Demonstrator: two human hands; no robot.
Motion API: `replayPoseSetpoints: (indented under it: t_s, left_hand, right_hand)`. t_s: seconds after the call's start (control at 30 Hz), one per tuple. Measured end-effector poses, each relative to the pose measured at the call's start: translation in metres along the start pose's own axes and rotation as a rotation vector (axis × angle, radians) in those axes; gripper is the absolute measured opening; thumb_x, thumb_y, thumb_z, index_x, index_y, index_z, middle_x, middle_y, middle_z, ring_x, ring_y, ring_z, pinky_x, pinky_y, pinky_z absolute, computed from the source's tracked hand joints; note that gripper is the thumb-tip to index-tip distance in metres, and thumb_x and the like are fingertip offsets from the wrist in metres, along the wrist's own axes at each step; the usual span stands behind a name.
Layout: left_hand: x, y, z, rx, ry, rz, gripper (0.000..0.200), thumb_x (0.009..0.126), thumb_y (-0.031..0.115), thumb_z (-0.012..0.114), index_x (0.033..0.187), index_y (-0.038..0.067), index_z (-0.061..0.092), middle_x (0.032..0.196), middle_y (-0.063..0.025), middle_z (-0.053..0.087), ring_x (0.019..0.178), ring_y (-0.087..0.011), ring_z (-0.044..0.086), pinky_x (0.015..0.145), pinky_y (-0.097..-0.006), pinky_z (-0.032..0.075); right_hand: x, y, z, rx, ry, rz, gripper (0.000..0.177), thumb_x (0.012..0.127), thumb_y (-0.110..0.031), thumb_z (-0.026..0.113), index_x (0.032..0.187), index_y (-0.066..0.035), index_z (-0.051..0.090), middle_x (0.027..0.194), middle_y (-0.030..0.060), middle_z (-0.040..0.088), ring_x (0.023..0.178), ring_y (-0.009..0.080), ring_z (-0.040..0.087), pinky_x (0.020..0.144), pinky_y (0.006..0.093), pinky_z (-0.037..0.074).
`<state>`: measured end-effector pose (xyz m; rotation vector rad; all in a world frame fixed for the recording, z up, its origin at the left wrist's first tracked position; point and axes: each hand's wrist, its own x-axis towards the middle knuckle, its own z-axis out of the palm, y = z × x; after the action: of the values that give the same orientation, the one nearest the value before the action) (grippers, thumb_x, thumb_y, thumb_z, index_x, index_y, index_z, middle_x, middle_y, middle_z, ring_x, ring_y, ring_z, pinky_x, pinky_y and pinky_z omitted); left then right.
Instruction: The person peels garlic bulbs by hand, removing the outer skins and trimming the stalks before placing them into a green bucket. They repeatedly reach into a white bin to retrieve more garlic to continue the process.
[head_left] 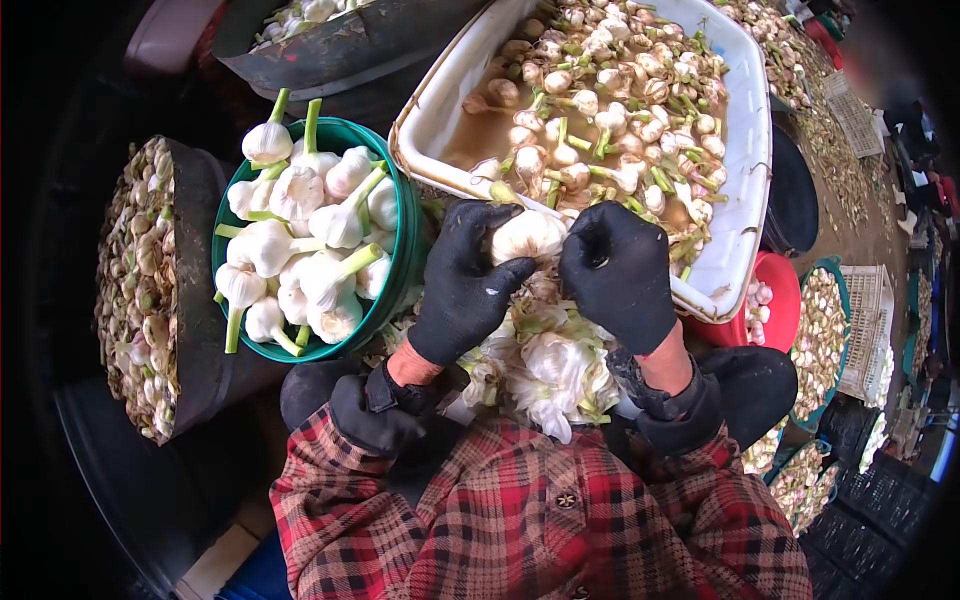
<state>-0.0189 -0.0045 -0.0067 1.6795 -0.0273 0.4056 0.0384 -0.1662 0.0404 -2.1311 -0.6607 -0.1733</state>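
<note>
A white garlic bulb (528, 237) sits in my black-gloved left hand (462, 285), its fingers and thumb closed round the left side and its stem pointing up and left. My right hand (622, 278), also in a black glove, is curled in a pinch at the bulb's right side. Whatever lies between those fingertips is hidden or too small to name. Below both hands, a heap of loose garlic skins (560, 370) rests in my lap. Left of my left hand stands a green tub (400, 275) filled with clean white garlic bulbs (297, 192) with trimmed stems.
Ahead, a white basin (752, 150) holds brownish water and many unpeeled garlic bulbs (640, 110). A dark container (200, 290) full of garlic stands at the far left, another (330, 62) behind. To the right are a red bowl (782, 285) and a pale crate (865, 320).
</note>
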Motion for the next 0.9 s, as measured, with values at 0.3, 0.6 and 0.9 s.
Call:
replayPoseSetpoints:
  t_s: [0.3,0.6,0.9]
  left_hand:
    - [0.004,0.02,-0.014,-0.44,-0.252,-0.232,0.052,0.078,0.009,0.073,0.124,-0.001,0.051,0.122,-0.0082,0.056,0.113,-0.0175,0.053,0.097,-0.0317,0.042]
    - [0.011,0.024,-0.011,-0.429,-0.315,-0.278,0.066,0.083,0.026,0.066,0.138,0.0,0.04,0.126,-0.0108,0.053,0.115,-0.0189,0.052,0.098,-0.0328,0.042]
    - [0.007,0.019,-0.008,-0.733,-0.316,-0.422,0.067,0.081,0.029,0.067,0.135,-0.002,0.042,0.119,-0.0119,0.057,0.109,-0.0178,0.054,0.097,-0.0319,0.042]
  right_hand:
    - [-0.009,0.059,-0.017,-0.235,0.091,0.205,0.004,0.072,-0.003,0.063,0.076,-0.003,0.061,0.067,0.0155,0.063,0.062,0.0318,0.064,0.06,0.0371,0.051]
    - [0.0,0.004,-0.033,0.197,-0.023,-0.027,0.021,0.074,0.001,0.065,0.094,-0.002,0.067,0.092,0.0132,0.066,0.085,0.0285,0.066,0.075,0.034,0.051]
    - [-0.003,-0.006,-0.024,0.248,-0.195,0.066,0.016,0.073,0.0,0.073,0.089,0.0,0.07,0.086,0.0112,0.069,0.079,0.0205,0.067,0.072,0.0302,0.051]
